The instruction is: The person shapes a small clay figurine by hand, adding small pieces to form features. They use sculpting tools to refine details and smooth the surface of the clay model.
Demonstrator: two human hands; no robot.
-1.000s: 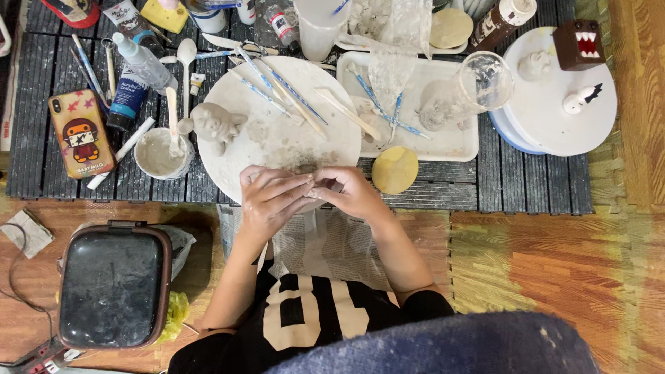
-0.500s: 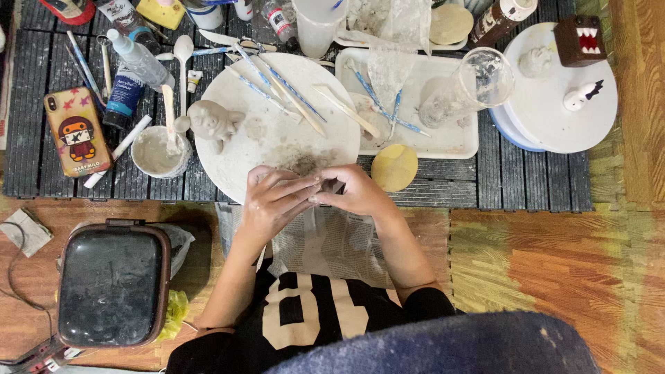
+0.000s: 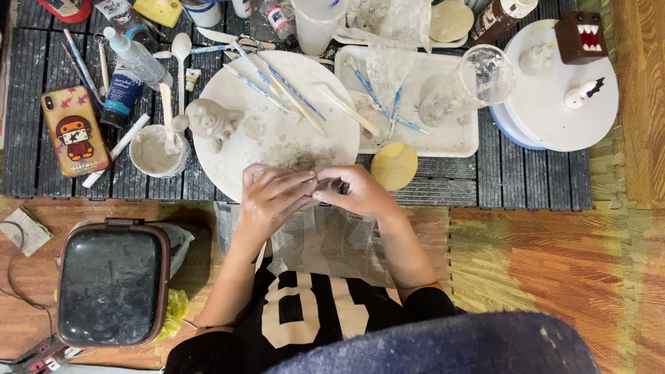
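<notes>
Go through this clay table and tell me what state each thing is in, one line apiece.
Left hand: closed around a small grey clay lump, fingertips meeting the other hand.
Right hand: pinching the same lump.
Small grey clay figure: on the round white board.
Small round bowl: open, stick resting in it.
Clear glass jar: lying on its side, open.
Dark lidded box: shut.
Phone in a cartoon case: face down.

Left hand (image 3: 273, 197) and right hand (image 3: 357, 190) meet, fingers curled, forearms angled inward.
</notes>
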